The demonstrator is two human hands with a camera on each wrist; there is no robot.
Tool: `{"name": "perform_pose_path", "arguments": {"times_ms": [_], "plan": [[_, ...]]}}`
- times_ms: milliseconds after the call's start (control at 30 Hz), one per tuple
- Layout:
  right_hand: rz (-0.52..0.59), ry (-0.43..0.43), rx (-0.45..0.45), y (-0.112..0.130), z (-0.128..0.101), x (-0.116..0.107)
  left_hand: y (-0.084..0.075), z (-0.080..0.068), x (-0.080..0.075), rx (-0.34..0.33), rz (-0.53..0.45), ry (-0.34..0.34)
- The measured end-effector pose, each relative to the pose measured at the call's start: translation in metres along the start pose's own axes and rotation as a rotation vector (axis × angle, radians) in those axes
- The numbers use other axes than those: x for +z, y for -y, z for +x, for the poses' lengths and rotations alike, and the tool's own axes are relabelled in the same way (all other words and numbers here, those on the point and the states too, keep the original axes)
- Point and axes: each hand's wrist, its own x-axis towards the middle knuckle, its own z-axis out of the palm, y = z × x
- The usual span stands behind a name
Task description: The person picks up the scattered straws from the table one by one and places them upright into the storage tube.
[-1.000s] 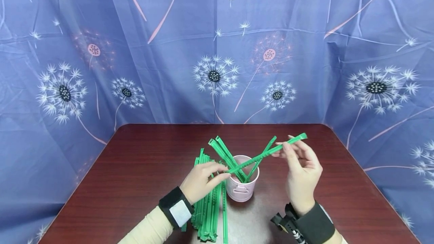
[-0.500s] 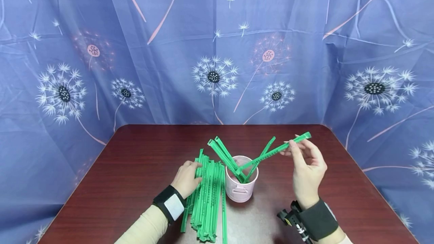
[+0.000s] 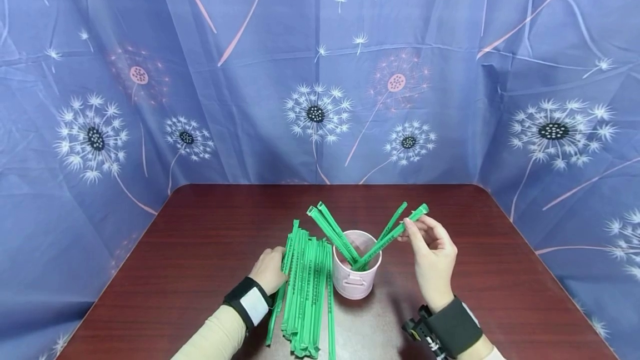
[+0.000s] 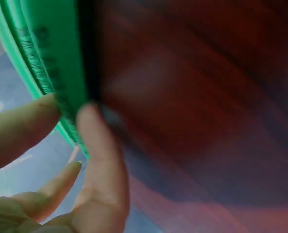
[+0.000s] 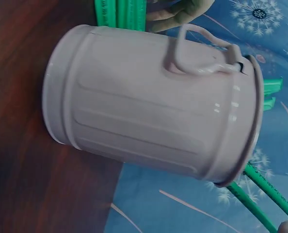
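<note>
A small pink bucket (image 3: 354, 286) with a side handle stands on the table, several slim green stick packets (image 3: 331, 228) with black print leaning inside. My right hand (image 3: 434, 254) pinches the upper part of another green stick packet (image 3: 390, 239), whose lower end is down in the bucket. To the bucket's left lies a pile of the same packets (image 3: 306, 293). My left hand (image 3: 269, 271) is at the pile's left edge, its fingers mostly hidden in the head view. Up close in the left wrist view, thumb and finger pinch a green packet (image 4: 56, 53).
The dark red wooden table (image 3: 210, 226) has rounded back corners. A blue dandelion-print cloth (image 3: 250, 126) hangs behind and at both sides. One single packet (image 3: 331, 321) lies between pile and bucket. In the right wrist view the bucket (image 5: 144, 102) fills the middle.
My left hand has let go of the packet's lower end and moved left to the pile's outer edge. My right hand has lowered its packet into the bucket, moving left and down.
</note>
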Motion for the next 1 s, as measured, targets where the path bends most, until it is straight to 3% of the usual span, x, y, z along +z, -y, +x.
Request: {"name": "perform_pose_path", "arguments": {"times_ms": [167,333,633,800,1000], "plan": [[-0.054,0.004,0.034,-0.007,-0.006,0.002,0.005,0.002,-0.002,-0.036,-0.035,0.016],[-0.181,0.008,0.092,-0.014,-0.011,0.003,0.004,0.002,-0.004,-0.048,-0.032,0.014],[-0.293,0.026,0.173,-0.019,-0.016,0.003,0.0,0.001,-0.006,-0.021,-0.082,-0.052],[-0.34,0.054,0.219,-0.019,-0.017,0.003,-0.009,-0.002,-0.011,-0.036,-0.142,-0.13],[-0.358,0.062,0.252,-0.019,-0.017,0.001,-0.022,-0.005,-0.023,-0.03,-0.265,-0.293]]}}
